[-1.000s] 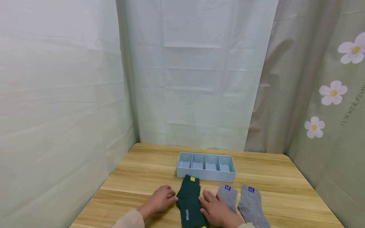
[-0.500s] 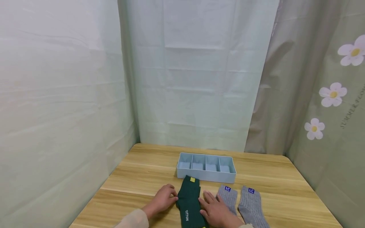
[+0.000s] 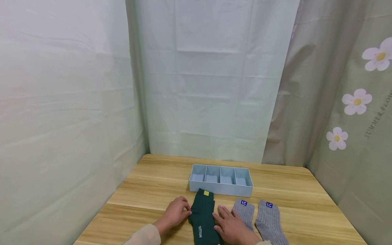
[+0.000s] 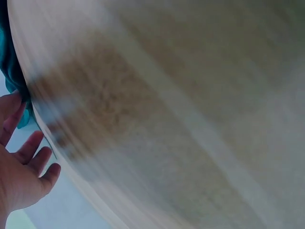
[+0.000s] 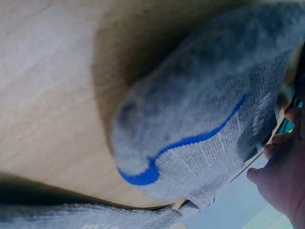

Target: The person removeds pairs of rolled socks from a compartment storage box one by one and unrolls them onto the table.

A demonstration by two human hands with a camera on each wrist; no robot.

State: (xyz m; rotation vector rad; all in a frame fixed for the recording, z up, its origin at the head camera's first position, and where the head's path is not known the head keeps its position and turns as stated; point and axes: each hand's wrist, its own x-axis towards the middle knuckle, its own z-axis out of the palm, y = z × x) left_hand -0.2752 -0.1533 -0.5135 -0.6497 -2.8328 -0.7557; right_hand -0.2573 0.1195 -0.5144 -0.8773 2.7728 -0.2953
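Green sock [image 3: 202, 217] toe cut off; both hands [image 3: 175, 213] flat, flanking it.

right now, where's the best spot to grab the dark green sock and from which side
Probably the cuff end with the yellow tag, from the far side nearest the blue divider tray. The dark green sock lies flat and lengthwise on the table, with the left hand and right hand flanking its middle, so only that far end is free to pinch from above.
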